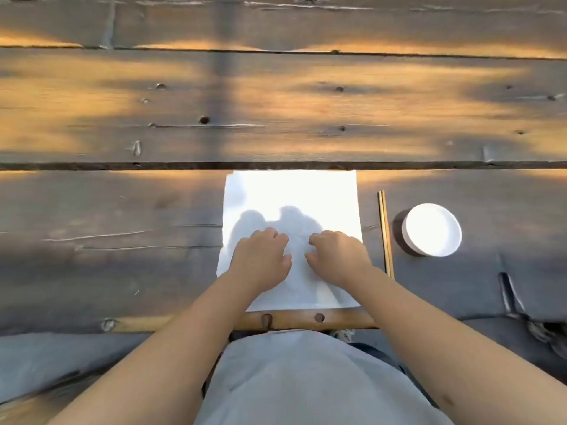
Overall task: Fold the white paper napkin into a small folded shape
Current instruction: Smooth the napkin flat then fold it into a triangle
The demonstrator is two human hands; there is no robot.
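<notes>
Two hands are laid knuckles-up on the near half of the white paper napkin, the left hand and the right hand side by side with fingers curled down onto the sheet; nothing looks pinched or lifted, though what the fingertips are doing underneath can't be made out. The napkin is spread flat and unfolded on the wooden table, its far edge lined up just short of a dark gap between planks, its near edge close to the table's front lip. So it's judged that folding is barely started, more of a smoothing or pre-crease step. Next, an edge or corner probably needs to be pinched and carried across to meet the opposite side. Plenty of bare wood is left on the left and beyond. On the right it's tighter: a pair of chopsticks is lying just beside the napkin's edge, with a small white dish a bit further out.
</notes>
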